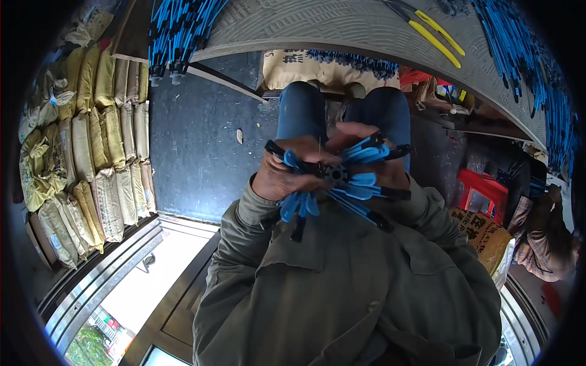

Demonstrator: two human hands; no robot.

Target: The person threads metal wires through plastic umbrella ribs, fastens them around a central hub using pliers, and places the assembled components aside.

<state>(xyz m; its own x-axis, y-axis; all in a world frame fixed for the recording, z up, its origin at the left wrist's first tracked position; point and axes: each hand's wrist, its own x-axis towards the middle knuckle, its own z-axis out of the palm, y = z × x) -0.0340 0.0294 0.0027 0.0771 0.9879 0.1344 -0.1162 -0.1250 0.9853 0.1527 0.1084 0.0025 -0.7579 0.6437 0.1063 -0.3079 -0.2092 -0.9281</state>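
In front of my lap I hold a blue-and-black piece: a round black slotted hub (335,175) with several blue arms (365,179) spreading from it, each ending in a black tip. My left hand (282,173) is closed around the hub's left side, its thumb beside the hub and blue arms sticking out past the fingers. My right hand (390,174) is closed at the other side among the arms on the right. Its fingers are partly hidden by the arms and a little blurred.
A grey worktable (305,24) crosses ahead, with yellow-handled pliers (436,39) and bundles of blue-and-black pieces (183,36) on it. Stacked sacks (110,146) line the left. To the right are a red plastic stool (482,194) and another person's plaid sleeve (537,247).
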